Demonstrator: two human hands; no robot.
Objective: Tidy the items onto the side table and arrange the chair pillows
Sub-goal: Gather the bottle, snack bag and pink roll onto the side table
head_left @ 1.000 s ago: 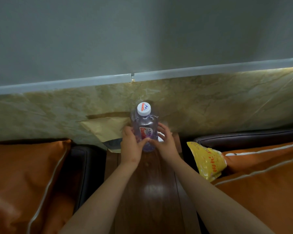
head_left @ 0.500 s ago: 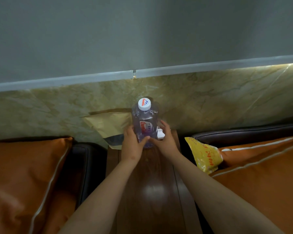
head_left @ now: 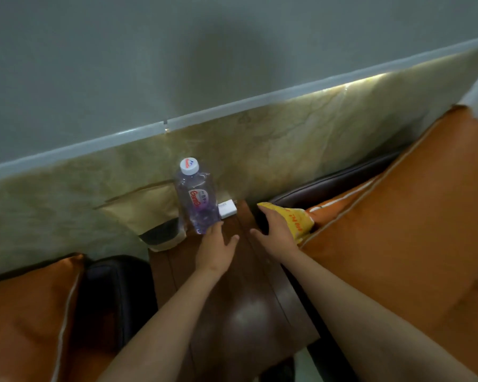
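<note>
Here, the bottle (head_left: 196, 198) stands upright at the far end of the table (head_left: 240, 312), close to the wall (head_left: 287, 139). It is clear plastic with a white cap bearing a small blue and red mark, and a white label with red lettering around its middle. Its lower part looks faintly purple; whether it holds liquid I cannot tell.

A tan pouch (head_left: 146, 213) with a dark band near its bottom leans against the wall at the table's far left corner, just beside the bottle and partly behind it. A small white block (head_left: 227, 209) lies at the table's far right corner, touching or almost touching the bottle's right side.

The left hand (head_left: 214, 250) lies palm down over the table just in front of the bottle, fingers spread and loose; the fingertips (head_left: 218, 226) reach the bottle's base, contact uncertain. It grips nothing.

The right hand (head_left: 276, 231) is at the table's right edge, fingers apart, resting on a yellow packet (head_left: 297, 223) with red print. Fingers are not closed around it. The packet sits off the table, wedged between the dark chair arm (head_left: 337, 183) and an orange pillow (head_left: 403, 230) with pale piping.

A second orange pillow (head_left: 31, 321) sits on the chair to the table's left.

The table top is dark glossy wood with a bright reflection near its near end.
</note>
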